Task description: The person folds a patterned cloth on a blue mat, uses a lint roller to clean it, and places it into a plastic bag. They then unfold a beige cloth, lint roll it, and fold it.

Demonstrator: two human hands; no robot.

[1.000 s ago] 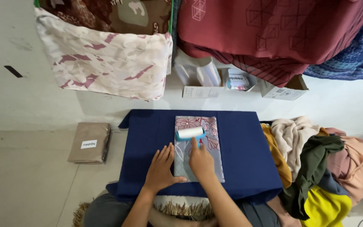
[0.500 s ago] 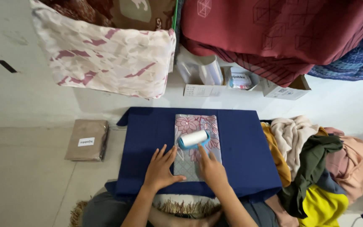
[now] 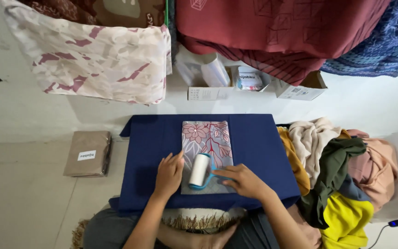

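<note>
A folded grey cloth with a red flower print (image 3: 208, 138) lies on a dark blue cloth-covered board (image 3: 254, 143). My right hand (image 3: 244, 180) grips the blue handle of a white lint roller (image 3: 200, 170), whose roll rests on the near half of the folded cloth. My left hand (image 3: 168, 174) lies flat with fingers spread on the cloth's left edge and holds it down.
A brown packaged cloth (image 3: 88, 153) lies on the floor to the left. A heap of beige, green and yellow garments (image 3: 337, 175) sits to the right. Small boxes (image 3: 217, 83) stand by the wall. Patterned fabrics (image 3: 97, 60) hang above.
The roller has come from the cloth's far part toward me to its near part, and my right hand has drawn back with it. My left hand stays on the cloth's left edge.
</note>
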